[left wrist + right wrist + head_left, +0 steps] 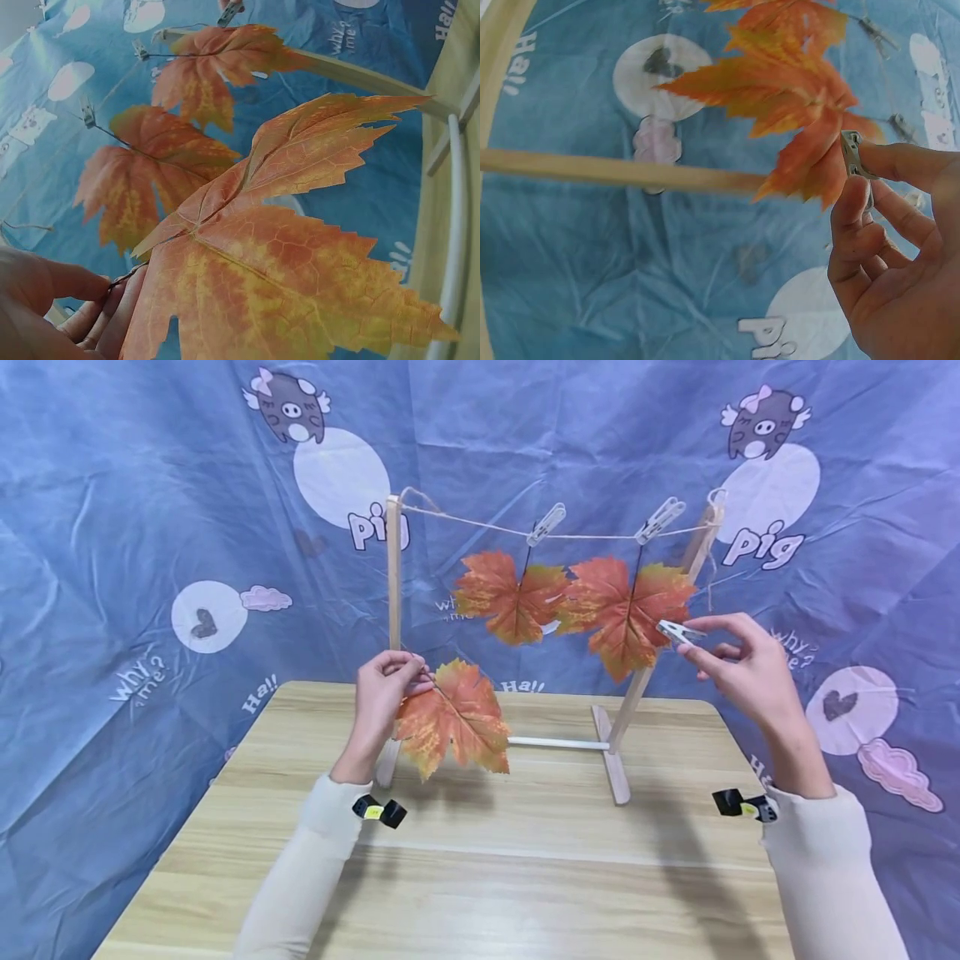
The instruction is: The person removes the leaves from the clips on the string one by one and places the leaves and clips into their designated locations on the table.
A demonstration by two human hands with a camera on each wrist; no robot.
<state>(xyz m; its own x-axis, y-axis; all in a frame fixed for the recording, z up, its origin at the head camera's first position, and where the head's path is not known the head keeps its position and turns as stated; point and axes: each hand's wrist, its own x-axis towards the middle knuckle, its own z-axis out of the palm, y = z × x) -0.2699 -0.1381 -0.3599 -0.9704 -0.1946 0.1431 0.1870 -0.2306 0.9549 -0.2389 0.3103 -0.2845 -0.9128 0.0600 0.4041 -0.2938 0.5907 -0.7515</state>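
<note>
My left hand (384, 697) pinches the thin stem of an orange artificial maple leaf (457, 718) between thumb and fingers, near the rack's left post. In the left wrist view that leaf (255, 277) spreads across the foreground. On the right, my right hand (750, 664) pinches a small clothespin (678, 632) by its handles, in front of a hanging leaf (630, 610). Whether the clothespin touches that leaf I cannot tell. Another leaf (516, 597) hangs to its left. White clothespins (547, 524) hold both hanging leaves by their stems on a string (487, 525).
The string runs between two wooden posts (394, 577) of a rack. A white rod (558, 743) joins its wooden feet (611, 760) on the wood-grain table (465, 877). Behind hangs a blue cloth (480, 435) printed with pigs.
</note>
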